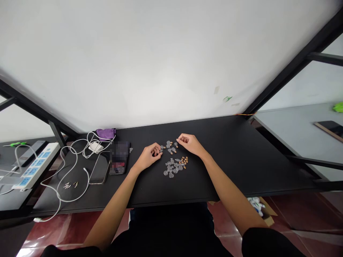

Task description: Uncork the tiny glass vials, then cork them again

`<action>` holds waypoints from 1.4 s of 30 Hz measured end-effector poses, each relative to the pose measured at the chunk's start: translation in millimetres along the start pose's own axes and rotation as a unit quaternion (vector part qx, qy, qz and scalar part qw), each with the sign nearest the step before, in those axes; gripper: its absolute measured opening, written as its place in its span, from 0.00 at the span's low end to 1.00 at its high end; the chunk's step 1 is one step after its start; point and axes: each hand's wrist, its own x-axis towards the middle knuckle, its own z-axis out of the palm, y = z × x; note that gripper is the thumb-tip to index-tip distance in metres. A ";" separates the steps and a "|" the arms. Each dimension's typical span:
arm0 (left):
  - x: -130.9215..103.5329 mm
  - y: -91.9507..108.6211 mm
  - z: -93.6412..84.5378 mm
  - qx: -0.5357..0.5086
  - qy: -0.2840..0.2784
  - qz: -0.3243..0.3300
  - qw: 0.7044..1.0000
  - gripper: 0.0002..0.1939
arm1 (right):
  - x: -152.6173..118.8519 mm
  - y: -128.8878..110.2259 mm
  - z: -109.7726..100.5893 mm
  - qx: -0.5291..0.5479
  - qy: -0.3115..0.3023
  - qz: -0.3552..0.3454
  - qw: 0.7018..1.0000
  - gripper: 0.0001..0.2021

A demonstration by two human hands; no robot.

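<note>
My left hand [150, 155] rests at the left of a small group of clear pieces, its fingers curled and the thumb drawn in. A small clear piece [162, 150] lies at its fingertips. Across from it, my right hand [189, 143] is closed in a pinch above the table; whatever is in it is too small to make out. Between the hands are several tiny clear, bottle-like pieces [168, 145] with tan stoppers. Nearer to me lies a pile of clear pieces [170, 167] without visible stoppers. Loose tan stoppers [184, 161], like small corks, are heaped at its right.
On the black table [241, 160], two phones [99, 169] [119, 157], a white cable [76, 151], a charger [95, 146] and a purple cloth [106, 134] lie left. Small metal bits [67, 185] sit near the cable. A power strip [37, 165] stands farther left. The wall [160, 71] borders the back.
</note>
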 end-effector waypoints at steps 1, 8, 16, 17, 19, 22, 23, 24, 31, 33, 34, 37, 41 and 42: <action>-0.1 -0.3 0.1 -0.001 0.001 0.002 1.000 0.08 | -1.9 -0.7 0.2 0.000 0.004 0.000 1.000 0.17; 0.3 -5.8 0.0 -0.001 0.006 0.016 1.000 0.08 | -26.2 -3.9 2.9 0.006 0.063 0.006 0.998 0.15; -1.0 -7.8 0.2 0.002 0.015 0.023 1.000 0.07 | -67.8 -12.7 8.5 -0.008 0.086 -0.001 0.996 0.10; -1.2 -8.0 0.4 0.002 0.016 0.023 1.000 0.07 | -72.3 -14.7 9.0 -0.015 0.078 -0.013 0.997 0.10; -1.3 -8.4 0.9 0.003 0.018 0.023 1.000 0.06 | -79.6 -17.9 9.7 -0.029 0.062 -0.038 0.997 0.08; -1.0 -9.0 1.7 0.008 0.021 0.027 0.999 0.06 | -85.3 -18.8 10.0 -0.043 0.049 -0.051 0.997 0.07; -0.9 -9.2 1.9 0.011 0.022 0.029 0.999 0.06 | -85.8 -18.2 10.1 -0.047 0.046 -0.050 0.997 0.06; -0.8 -9.4 2.1 0.014 0.022 0.031 0.999 0.06 | -85.8 -17.3 10.1 -0.051 0.043 -0.049 0.997 0.06; -0.3 -13.3 3.4 0.052 0.023 0.048 0.997 0.05 | -82.8 -14.2 9.2 -0.070 0.029 -0.035 0.997 0.07; -0.6 -13.4 4.0 0.067 0.022 0.053 0.996 0.05 | -82.8 -15.1 8.9 -0.066 0.030 -0.030 0.997 0.07; -1.0 -12.8 4.3 0.077 0.023 0.055 0.995 0.05 | -83.0 -15.7 9.0 -0.064 0.033 -0.028 0.997 0.07; -2.9 -8.8 5.0 0.116 0.025 0.065 0.991 0.04 | -83.6 -18.2 10.2 -0.065 0.047 -0.027 0.996 0.08; -5.4 -1.8 5.3 0.181 0.023 0.075 0.980 0.04 | -84.6 -19.5 13.7 -0.074 0.058 -0.035 0.995 0.09; -5.6 -0.6 5.4 0.195 0.021 0.076 0.978 0.04 | -84.8 -19.1 14.4 -0.079 0.063 -0.038 0.994 0.08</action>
